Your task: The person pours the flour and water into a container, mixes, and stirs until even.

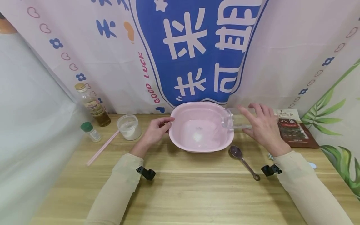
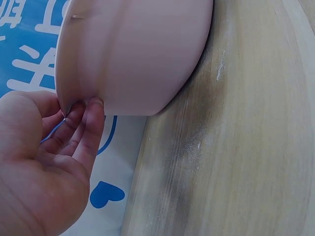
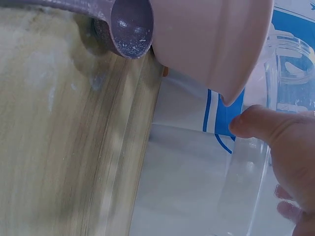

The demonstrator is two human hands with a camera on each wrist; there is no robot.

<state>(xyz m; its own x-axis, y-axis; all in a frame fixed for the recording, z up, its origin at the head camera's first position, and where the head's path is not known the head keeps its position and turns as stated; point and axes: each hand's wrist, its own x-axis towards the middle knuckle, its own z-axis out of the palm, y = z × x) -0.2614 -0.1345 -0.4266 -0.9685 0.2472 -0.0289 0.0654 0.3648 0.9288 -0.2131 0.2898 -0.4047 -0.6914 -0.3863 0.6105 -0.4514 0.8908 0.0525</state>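
Firstly, left fingers [image 2: 91, 130]: we pinch the rim of the pink basin [image 1: 197, 136] at its left end, tips closed on the edge.
Left hand [image 1: 154, 129]: we reach it in from the front, between the basin and a tub of white powder [image 1: 130, 128].
Right fingers [image 1: 248, 114]: we curl them round a clear jar [image 1: 237, 120], a little apart from one another, with the thumb [image 3: 256, 123] against its side.
Right hand [image 1: 262, 126]: we arch it over the jar, near the table's back edge.
Jar: we hold it tipped on its side, its mouth over the basin's right rim; what it contains we cannot tell.
Basin: it stands on the table [image 1: 197, 187] at the middle of the back edge; whether liquid lies in it we cannot tell.
Spoon [image 1: 244, 162]: it lies just beside the basin, handle slanting toward the front right; we see white grains in its bowl.
Brown packet [image 1: 295, 134]: it lies near the back right corner, partly behind our right hand.
Pink chopsticks [image 1: 103, 148]: they lie near the left edge, far ends beside the tub.
Green-capped shaker [image 1: 91, 132]: it stands near the left edge.
Oil bottle [image 1: 97, 109]: it stands at the back left corner, yellow cap on.
Printed cloth [image 1: 194, 56]: it hangs behind the back edge.
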